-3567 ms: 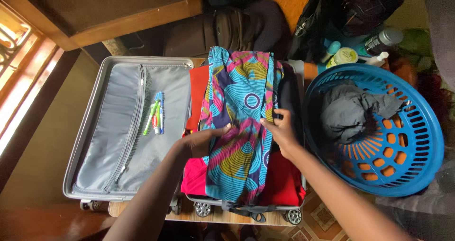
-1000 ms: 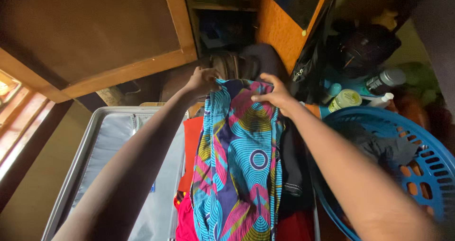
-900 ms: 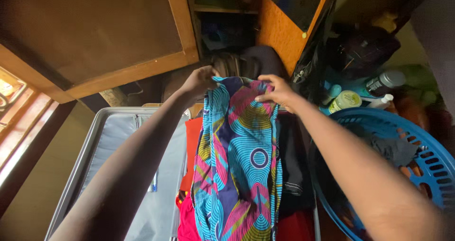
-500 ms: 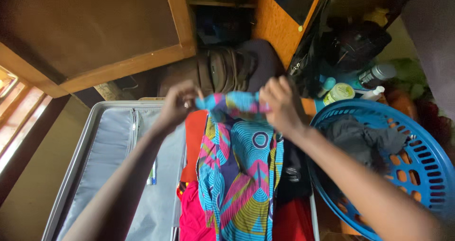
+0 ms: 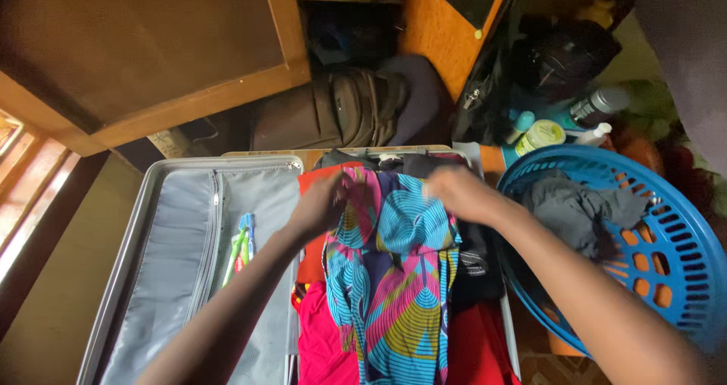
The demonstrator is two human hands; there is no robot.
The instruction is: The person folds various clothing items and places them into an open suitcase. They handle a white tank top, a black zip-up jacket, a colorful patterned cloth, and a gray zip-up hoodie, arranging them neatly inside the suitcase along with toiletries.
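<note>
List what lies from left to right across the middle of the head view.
Grey suitcase lid → toothbrushes → left hand → patterned cloth → right hand → grey garment → blue basket

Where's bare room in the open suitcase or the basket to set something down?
Free: the grey zippered lid lining, bare around the toothbrush bundle; the blue plastic basket floor beside the grey cloth. Crowded: the packed half, where the left hand and right hand hold the patterned blue cloth over red clothes.
</note>
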